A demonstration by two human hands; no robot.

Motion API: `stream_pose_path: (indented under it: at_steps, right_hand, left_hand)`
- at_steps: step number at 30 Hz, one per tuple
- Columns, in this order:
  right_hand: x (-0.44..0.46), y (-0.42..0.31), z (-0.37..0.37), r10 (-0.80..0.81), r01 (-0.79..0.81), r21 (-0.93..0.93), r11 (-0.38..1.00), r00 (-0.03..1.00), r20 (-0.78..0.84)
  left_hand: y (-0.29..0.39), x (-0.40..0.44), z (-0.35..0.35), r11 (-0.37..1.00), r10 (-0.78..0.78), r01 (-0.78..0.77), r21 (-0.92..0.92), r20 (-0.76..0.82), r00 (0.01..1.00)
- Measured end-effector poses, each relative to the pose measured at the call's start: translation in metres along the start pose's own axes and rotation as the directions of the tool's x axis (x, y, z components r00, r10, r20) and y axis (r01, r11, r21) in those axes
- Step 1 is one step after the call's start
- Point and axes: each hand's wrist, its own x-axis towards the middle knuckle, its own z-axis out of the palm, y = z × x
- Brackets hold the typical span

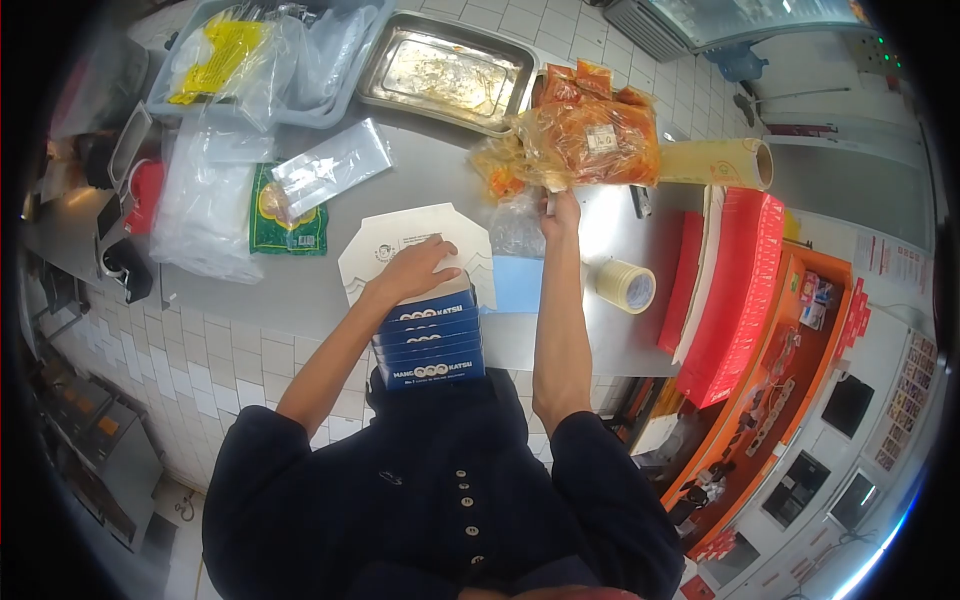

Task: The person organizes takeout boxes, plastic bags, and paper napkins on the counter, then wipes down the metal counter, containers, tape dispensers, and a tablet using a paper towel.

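Observation:
My left hand [415,270] lies over a white unfolded carton [420,222] with small printing, its fingers apart. Beneath that hand, a stack of dark blue folded boxes [430,350] lettered "KATSU" fans toward my body, overhanging the table's near edge. My right hand [562,213] is closed beside the lower edge of a clear plastic bag of orange-red food [590,140]. Something small and white shows at its fingertips, too small to name. Crumpled clear plastic [518,228] and a light blue sheet [518,283] lie between my hands.
A metal tray [450,75] and a bluish plastic bin [330,108] with bags stand at the back. Rolls of tape [625,286], a wrap roll [718,164] and red boxes [730,290] are on the right. A green packet [285,232] and clear bags [205,200] lie left.

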Motion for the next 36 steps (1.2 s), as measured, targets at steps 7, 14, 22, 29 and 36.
stream_pose_path:
  at_steps: [7,14,22,29,36]
  right_hand:
    - [0.017,-0.001,0.017,-0.002,0.002,-0.013,1.000,0.999,-0.034]
    - [-0.034,-0.017,0.007,-0.290,0.223,-0.586,0.779,0.957,-0.022]
    - [-0.094,-0.012,0.009,-0.643,0.606,-0.691,0.394,0.719,0.263]
    - [-0.117,-0.020,-0.005,-0.711,0.564,-0.805,0.183,0.642,0.288]
    - [-0.129,-0.036,-0.061,-0.790,0.361,-0.900,0.245,0.612,0.031]
  left_hand:
    - [-0.002,0.002,0.003,1.000,0.000,0.000,0.018,-0.013,1.000]
    - [-0.005,0.002,0.003,1.000,0.005,-0.005,0.005,-0.034,0.999]
    - [-0.012,-0.003,0.001,0.998,0.011,-0.009,0.055,-0.028,1.000]
    - [-0.004,0.022,-0.029,0.990,-0.092,0.096,-0.106,0.035,0.995]
    - [0.027,0.105,0.004,0.994,0.054,-0.070,-0.078,-0.188,0.981]
